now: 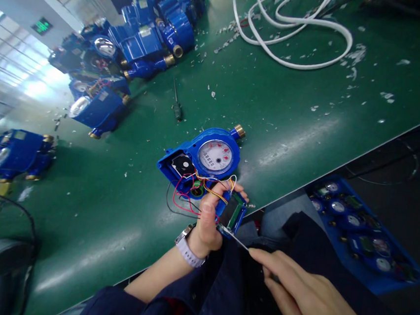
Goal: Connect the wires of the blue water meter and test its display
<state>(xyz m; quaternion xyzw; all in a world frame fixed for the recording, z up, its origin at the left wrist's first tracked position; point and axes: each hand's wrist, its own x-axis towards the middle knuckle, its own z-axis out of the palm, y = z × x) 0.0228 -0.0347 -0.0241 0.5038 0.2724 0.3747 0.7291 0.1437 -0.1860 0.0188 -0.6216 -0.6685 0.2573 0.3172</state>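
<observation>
A blue water meter [209, 160] with a white dial lies opened near the green table's front edge. Red, black and yellow wires [192, 190] run from it to a small blue display module [231, 214]. My left hand [209, 222], with a watch on its wrist, is closed round that module at the table edge. My right hand [304, 295] is lower right over my dark clothing, fingers pinched on a thin metal tool [237, 239] whose tip touches the module's lower end.
Many blue meters [140, 37] are piled at the far left, more [10, 150] at the left edge. A white cable [293, 22] coils at the back. A small dark screwdriver [177, 106] lies mid-table. A blue crate [366, 237] of meters sits below the table [292, 111], right.
</observation>
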